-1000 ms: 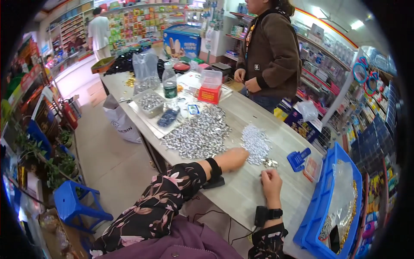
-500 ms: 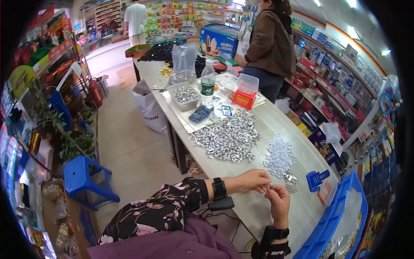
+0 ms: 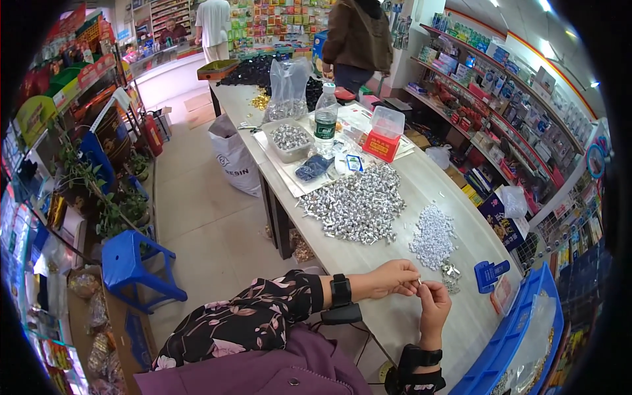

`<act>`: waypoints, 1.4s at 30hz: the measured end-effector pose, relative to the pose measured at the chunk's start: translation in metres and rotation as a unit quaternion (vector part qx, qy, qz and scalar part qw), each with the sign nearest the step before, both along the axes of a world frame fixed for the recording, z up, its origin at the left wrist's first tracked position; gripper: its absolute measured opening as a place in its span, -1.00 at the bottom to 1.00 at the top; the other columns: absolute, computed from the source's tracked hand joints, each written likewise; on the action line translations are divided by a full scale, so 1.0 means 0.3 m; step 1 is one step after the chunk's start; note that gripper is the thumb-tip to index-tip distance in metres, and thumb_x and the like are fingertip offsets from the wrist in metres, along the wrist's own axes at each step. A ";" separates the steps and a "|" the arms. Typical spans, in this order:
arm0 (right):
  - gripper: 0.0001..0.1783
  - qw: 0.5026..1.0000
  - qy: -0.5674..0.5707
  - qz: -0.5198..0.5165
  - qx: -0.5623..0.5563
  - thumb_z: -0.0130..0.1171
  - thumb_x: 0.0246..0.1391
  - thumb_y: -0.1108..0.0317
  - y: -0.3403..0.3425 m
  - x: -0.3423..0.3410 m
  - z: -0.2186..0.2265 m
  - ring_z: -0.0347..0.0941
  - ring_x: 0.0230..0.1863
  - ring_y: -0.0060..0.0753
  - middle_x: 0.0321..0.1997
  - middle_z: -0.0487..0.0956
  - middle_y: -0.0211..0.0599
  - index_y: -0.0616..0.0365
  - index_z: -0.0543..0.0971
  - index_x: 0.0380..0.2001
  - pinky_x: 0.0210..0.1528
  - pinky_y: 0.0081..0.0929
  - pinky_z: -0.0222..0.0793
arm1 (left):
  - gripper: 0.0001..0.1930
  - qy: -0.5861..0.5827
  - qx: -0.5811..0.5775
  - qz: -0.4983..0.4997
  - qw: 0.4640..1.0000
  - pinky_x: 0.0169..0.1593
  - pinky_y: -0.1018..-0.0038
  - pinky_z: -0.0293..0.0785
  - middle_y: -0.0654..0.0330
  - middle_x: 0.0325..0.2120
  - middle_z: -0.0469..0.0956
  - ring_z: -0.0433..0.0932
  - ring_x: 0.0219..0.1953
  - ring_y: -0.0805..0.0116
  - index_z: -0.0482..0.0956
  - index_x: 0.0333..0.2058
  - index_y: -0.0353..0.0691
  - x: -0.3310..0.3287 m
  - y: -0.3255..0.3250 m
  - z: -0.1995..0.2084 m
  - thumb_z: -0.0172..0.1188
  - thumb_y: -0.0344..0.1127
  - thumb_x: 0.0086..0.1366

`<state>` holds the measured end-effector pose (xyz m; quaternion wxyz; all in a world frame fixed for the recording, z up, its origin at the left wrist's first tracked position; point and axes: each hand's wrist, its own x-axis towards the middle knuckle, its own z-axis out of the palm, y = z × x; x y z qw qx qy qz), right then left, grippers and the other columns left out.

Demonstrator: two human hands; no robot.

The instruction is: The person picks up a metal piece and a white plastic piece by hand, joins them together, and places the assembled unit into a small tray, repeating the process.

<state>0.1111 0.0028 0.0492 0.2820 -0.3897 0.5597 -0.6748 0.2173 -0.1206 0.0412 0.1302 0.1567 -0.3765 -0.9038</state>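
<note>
Silvery piece (image 3: 419,281) pinched by left hand (image 3: 397,278), right hand (image 3: 434,308); brown-jacketed person (image 3: 362,38) farther off.

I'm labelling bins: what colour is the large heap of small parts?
Silvery; the large heap shows best in the head view.

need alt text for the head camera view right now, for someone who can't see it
The person's left hand and right hand are close together above a pale table, a tiny piece at their fingertips. Beyond lie a large heap of small silvery pieces and a smaller whitish heap, with a blue crate at right.
</note>
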 end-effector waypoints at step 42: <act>-0.85 0.853 0.373 -0.253 0.264 0.20 -0.13 0.27 0.052 -0.203 -0.023 0.44 -0.47 -0.37 -0.50 0.49 -0.34 0.07 0.54 -0.47 -0.40 -0.46 0.35 | -0.87 -0.142 -0.820 0.014 0.554 -0.25 0.18 0.40 -0.07 -0.45 0.48 0.48 -0.33 -0.06 0.46 -0.46 -0.31 -0.177 -0.247 0.011 0.07 -0.36 0.06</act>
